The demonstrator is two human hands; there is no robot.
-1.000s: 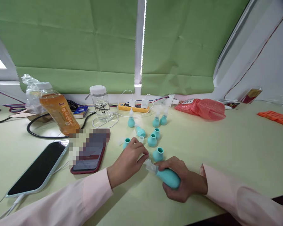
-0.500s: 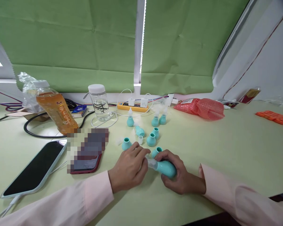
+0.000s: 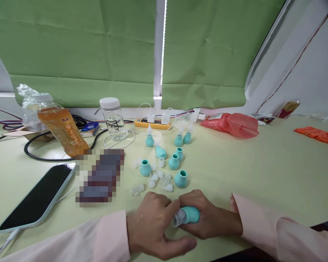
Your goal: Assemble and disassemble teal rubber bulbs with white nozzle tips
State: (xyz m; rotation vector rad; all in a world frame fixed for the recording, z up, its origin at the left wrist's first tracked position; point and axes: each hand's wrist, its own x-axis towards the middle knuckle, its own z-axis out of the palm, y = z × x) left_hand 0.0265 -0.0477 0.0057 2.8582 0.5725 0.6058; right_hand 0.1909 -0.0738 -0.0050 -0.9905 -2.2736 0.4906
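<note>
A teal squeeze bulb (image 3: 191,214) with a clear plastic fitting (image 3: 180,217) at its left end lies in my right hand (image 3: 207,218), whose fingers are wrapped round it. My left hand (image 3: 155,225) is beside the fitting; its thumb stretches out below, apart from the fingers, and its fingertips are partly hidden against the right hand. Just beyond my hands stands an open-necked teal bulb (image 3: 181,179). Small clear and white plastic parts (image 3: 160,178) lie scattered left of it. More open bulbs (image 3: 145,167) stand farther off, and several at the back carry clear tips (image 3: 149,136).
Two phones (image 3: 38,196) (image 3: 101,178) lie at the left, one blurred by pixels. Behind them are a tilted drink bottle (image 3: 62,125), a clear jar (image 3: 113,120) and cables. A yellow power strip (image 3: 142,123), a red bubble-wrap bag (image 3: 229,125) and an orange rack (image 3: 317,136) lie farther back.
Both hands have come nearer to me with the squeeze bulb, uncovering the small plastic parts. My left thumb has spread away from the fitting, which now points down and left.
</note>
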